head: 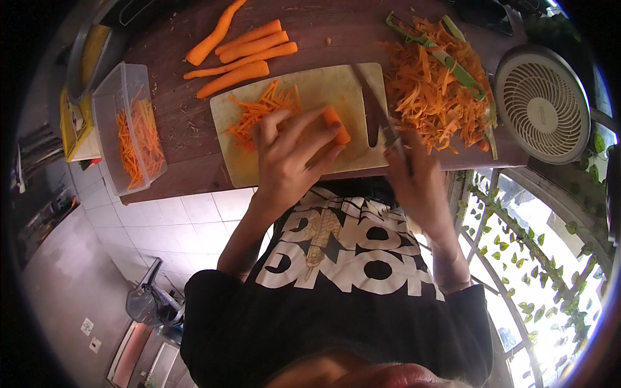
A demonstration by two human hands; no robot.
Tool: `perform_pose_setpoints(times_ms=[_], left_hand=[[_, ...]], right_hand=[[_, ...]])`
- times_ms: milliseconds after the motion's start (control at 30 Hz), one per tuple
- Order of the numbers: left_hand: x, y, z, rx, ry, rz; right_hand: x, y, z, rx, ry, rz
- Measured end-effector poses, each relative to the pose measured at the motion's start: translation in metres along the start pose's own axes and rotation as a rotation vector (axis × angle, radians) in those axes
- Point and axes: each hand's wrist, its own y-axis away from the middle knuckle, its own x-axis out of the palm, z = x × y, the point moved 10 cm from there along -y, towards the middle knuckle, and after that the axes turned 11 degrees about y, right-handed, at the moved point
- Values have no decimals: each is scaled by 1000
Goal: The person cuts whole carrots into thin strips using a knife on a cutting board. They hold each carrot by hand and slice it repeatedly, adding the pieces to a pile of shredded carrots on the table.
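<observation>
My left hand [293, 145] holds a short carrot piece [336, 125] on the cutting board [356, 160], its fingers curled around the piece. Shredded carrot [264, 109] lies heaped on the board's left half, partly hidden behind that hand. In my right hand [415, 169] is a kitchen knife [373, 94], gripped by its handle. The blade slants up and left over the board's right end, apart from the carrot piece, and looks blurred. The slot in the board at that end shows beside the blade.
Several whole peeled carrots [254, 46] lie behind the board. A clear plastic container [109, 121] with carrot strips stands at the left table edge. To the right, a heap of carrot peelings [432, 92] carries a green peeler [453, 68]. A small round fan [543, 106] stands beyond.
</observation>
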Motion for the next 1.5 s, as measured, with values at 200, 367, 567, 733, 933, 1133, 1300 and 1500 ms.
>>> perform_pose_setpoints(times_ms=[200, 367, 567, 733, 933, 1133, 1300, 1500], left_hand=[[2, 3, 0, 2, -19, -27], [6, 5, 0, 20, -29, -58], [7, 6, 0, 4, -22, -44], [7, 4, -2, -18, -29, -29], [9, 2, -5, -44, -36, -12], [9, 0, -6, -29, 12, -68], [10, 0, -6, -42, -6, -56], [11, 0, -7, -32, -35, -47]], right_hand=[[34, 25, -1, -21, 19, 82], [37, 30, 2, -9, 124, 110], [41, 30, 2, -6, 236, 222], [40, 32, 2, -7, 310, 233], [36, 32, 8, -50, 347, 185], [35, 33, 4, -46, 316, 152], [33, 37, 4, -3, 334, 185], [32, 38, 6, 11, 340, 183]])
